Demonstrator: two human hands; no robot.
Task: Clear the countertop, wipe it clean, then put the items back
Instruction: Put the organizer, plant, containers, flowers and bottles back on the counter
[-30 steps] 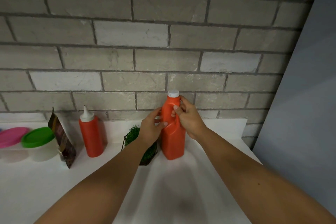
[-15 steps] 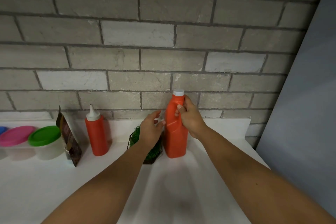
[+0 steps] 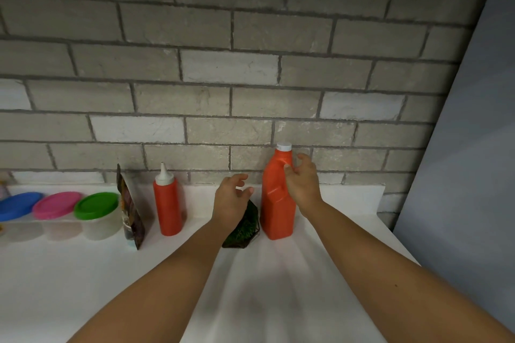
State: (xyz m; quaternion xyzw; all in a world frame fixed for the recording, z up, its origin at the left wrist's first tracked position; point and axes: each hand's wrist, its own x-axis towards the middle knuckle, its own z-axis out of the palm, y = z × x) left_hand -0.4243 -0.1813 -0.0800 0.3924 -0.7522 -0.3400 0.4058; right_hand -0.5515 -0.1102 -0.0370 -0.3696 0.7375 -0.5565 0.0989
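Note:
A tall orange bottle point(image 3: 277, 203) with a white cap stands upright on the white countertop point(image 3: 83, 273), close to the brick wall. My right hand point(image 3: 302, 184) is at its neck and handle; the thumb touches the bottle while the fingers are spread loosely beside it, not wrapped round it. My left hand point(image 3: 231, 198) hovers relaxed and holding nothing, just left of the bottle and over a small green plant in a dark pot point(image 3: 245, 228), which it partly hides.
A red squeeze bottle point(image 3: 168, 203) and a brown pouch point(image 3: 131, 211) stand to the left. Further left sit tubs with a green lid point(image 3: 96, 205), pink lid point(image 3: 57, 203) and blue lid point(image 3: 16, 205). A grey panel point(image 3: 473, 147) bounds the right.
My left hand has come off the orange bottle and drawn back to the left. My right hand's grip on the neck has loosened. The bottle now stands nearer the wall.

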